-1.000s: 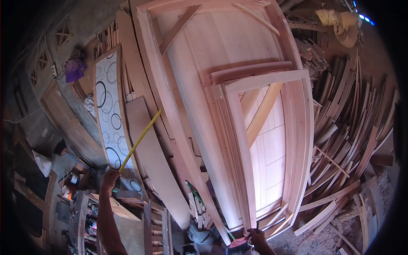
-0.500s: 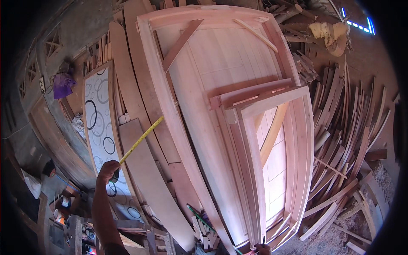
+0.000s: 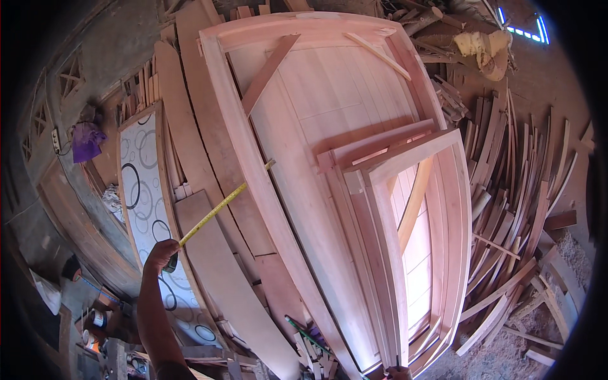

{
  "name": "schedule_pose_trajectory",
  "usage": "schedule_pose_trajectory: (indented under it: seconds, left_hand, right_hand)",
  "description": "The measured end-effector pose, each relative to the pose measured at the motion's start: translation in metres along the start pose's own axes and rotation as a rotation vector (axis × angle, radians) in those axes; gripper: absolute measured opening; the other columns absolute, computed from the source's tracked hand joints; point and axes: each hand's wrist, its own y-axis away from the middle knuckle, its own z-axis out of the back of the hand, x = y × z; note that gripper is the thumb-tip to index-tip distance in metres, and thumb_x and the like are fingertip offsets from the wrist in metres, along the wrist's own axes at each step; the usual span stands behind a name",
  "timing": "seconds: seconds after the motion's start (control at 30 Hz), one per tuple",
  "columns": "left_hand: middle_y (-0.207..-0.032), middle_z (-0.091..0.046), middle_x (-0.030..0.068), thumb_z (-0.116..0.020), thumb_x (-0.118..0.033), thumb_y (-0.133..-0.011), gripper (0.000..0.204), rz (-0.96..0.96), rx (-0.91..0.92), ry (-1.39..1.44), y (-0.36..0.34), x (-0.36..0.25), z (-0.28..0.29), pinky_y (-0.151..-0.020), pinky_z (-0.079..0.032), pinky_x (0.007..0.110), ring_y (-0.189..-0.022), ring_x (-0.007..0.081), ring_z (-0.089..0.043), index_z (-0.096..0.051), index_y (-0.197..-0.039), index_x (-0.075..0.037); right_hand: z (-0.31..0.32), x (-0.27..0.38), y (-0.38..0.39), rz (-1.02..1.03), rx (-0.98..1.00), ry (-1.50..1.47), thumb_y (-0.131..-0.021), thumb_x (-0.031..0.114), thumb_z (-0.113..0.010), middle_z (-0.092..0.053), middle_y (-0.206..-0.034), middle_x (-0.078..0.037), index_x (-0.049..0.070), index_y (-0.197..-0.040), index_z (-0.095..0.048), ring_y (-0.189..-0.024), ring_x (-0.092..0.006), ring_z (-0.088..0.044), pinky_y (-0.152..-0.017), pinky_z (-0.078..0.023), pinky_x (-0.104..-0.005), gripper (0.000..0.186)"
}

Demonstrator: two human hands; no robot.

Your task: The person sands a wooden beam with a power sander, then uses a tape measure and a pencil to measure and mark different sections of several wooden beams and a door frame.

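On the left, my left hand [image 3: 163, 253] is closed round the dark case of a tape measure [image 3: 213, 213]. Its yellow blade runs out, up and to the right, to the long side post of a pale pinkish wooden frame [image 3: 258, 166]. The blade passes behind that post, and its end shows just beyond the post's inner edge. At the lower edge, my right hand [image 3: 399, 373] is partly cut off beside the bottom of a smaller wooden frame [image 3: 384, 247]. A thin dark stick, perhaps a pencil, pokes up from its fingers.
The smaller frame rests on the big one, which has diagonal braces [image 3: 272, 73] at its top corners. Left of it lean long boards [image 3: 221, 247] and a white panel with circle patterns [image 3: 140, 171]. Many wood strips [image 3: 506, 190] lie at the right. A purple cloth [image 3: 87, 142] hangs far left.
The end of the tape blade now shows past the post's inner edge, where before it stopped at the outer side. My left hand has barely moved; my right hand has shifted slightly right.
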Motion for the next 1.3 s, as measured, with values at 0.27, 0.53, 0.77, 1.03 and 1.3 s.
schedule_pose_trajectory:
  seconds: [0.27,0.53,0.77,1.03,1.3]
  left_hand:
    - [-0.075,-0.06,-0.0026,-0.063,-0.02,-0.093,0.019,-0.193,0.064,-0.032,-0.032,-0.027,-0.021,-0.067,-0.041,0.024,-0.072,0.0067,-0.052,-0.066,-0.087,-0.003]
    - [-0.07,-0.058,-0.0007,-0.061,-0.017,-0.09,0.02,-0.358,0.054,-0.18,-0.07,-0.1,-0.063,-0.061,-0.042,0.026,-0.065,0.0076,-0.05,-0.067,-0.083,0.001]
    - [-0.073,-0.064,0.0025,-0.062,-0.014,-0.087,0.017,-0.348,0.03,-0.278,-0.087,-0.157,-0.091,-0.063,-0.044,0.026,-0.068,0.0094,-0.057,-0.067,-0.083,0.001]
    - [-0.068,-0.059,-0.0005,-0.061,-0.014,-0.088,0.017,-0.326,0.001,-0.243,-0.095,-0.18,-0.117,-0.059,-0.042,0.026,-0.062,0.0082,-0.051,-0.067,-0.082,0.0]
    - [-0.065,-0.054,-0.0012,-0.06,-0.014,-0.088,0.018,-0.356,-0.001,-0.257,-0.109,-0.179,-0.117,-0.056,-0.039,0.026,-0.06,0.0073,-0.049,-0.064,-0.078,0.0]
  right_hand:
    - [-0.03,0.05,-0.025,-0.254,0.047,-0.075,-0.088,0.017,-0.062,-0.062,-0.072,-0.003,0.002,-0.104,-0.067,-0.063,-0.0117,-0.056,-0.053,-0.045,-0.0271,0.022]
    - [-0.111,0.361,-0.105,0.574,0.292,0.756,-0.092,0.025,-0.059,-0.065,-0.069,-0.016,0.011,-0.107,-0.064,-0.062,-0.0338,-0.065,-0.058,-0.052,-0.0445,0.021]
    - [-0.186,0.577,-0.167,1.4,0.036,1.163,-0.081,0.011,-0.062,-0.062,-0.079,-0.007,0.009,-0.098,-0.063,-0.077,-0.0267,-0.066,-0.06,-0.053,-0.04,0.017]
    - [-0.219,0.689,-0.285,1.056,-0.085,1.738,-0.081,0.014,-0.061,-0.07,-0.098,-0.015,0.004,-0.101,-0.065,-0.092,-0.0299,-0.069,-0.072,-0.056,-0.0413,0.023]
    - [-0.193,0.705,-0.352,0.946,-0.205,1.585,-0.088,0.015,-0.057,-0.07,-0.108,-0.009,0.013,-0.106,-0.071,-0.103,-0.0268,-0.066,-0.083,-0.053,-0.0402,0.023]
